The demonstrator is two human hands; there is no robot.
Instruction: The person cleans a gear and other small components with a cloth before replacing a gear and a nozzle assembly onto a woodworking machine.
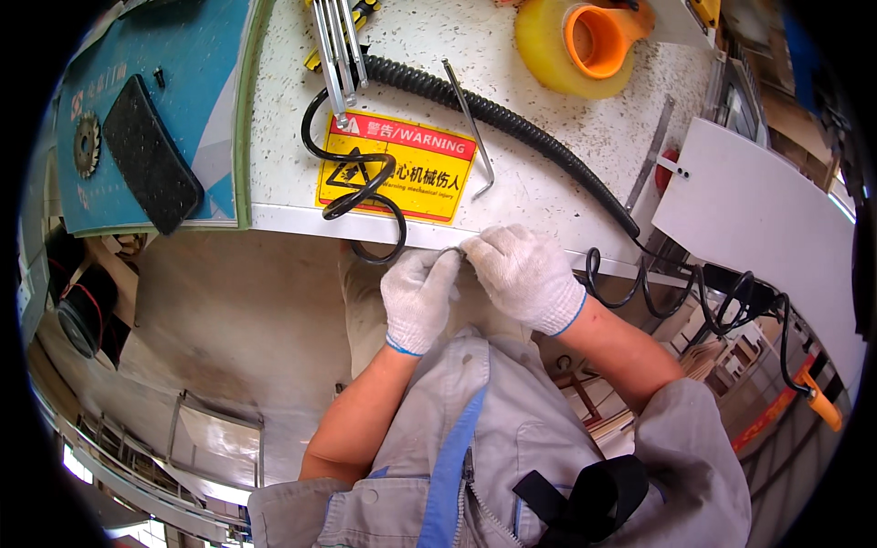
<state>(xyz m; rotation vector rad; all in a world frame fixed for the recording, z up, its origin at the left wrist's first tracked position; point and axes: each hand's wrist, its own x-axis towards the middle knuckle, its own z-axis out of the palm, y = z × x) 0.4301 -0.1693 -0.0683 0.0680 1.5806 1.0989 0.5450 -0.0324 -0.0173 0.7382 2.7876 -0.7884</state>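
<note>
Both my hands wear white knit gloves and meet just off the near edge of the white machine top (283,196). My left hand (420,297) is closed in a pinch, its thumb and fingertips pressed together. Against it, the fingers of my right hand (523,279) are curled shut as well. A small dark thing (457,251) shows between the fingertips of the two hands, too small and covered to name. Beyond them lies a bent hex key (470,128) beside a yellow and red warning sticker (429,173). A loop of thin black coiled hose (388,251) hangs near my left fingertips.
More hex keys (333,64), a ribbed black hose (512,123) and a roll of yellow tape (539,55) lie among scattered chips. At left, a blue panel (100,215) carries a black flat slab (151,151) and a toothed disc (87,146). An orange-handled tool (825,409) hangs right.
</note>
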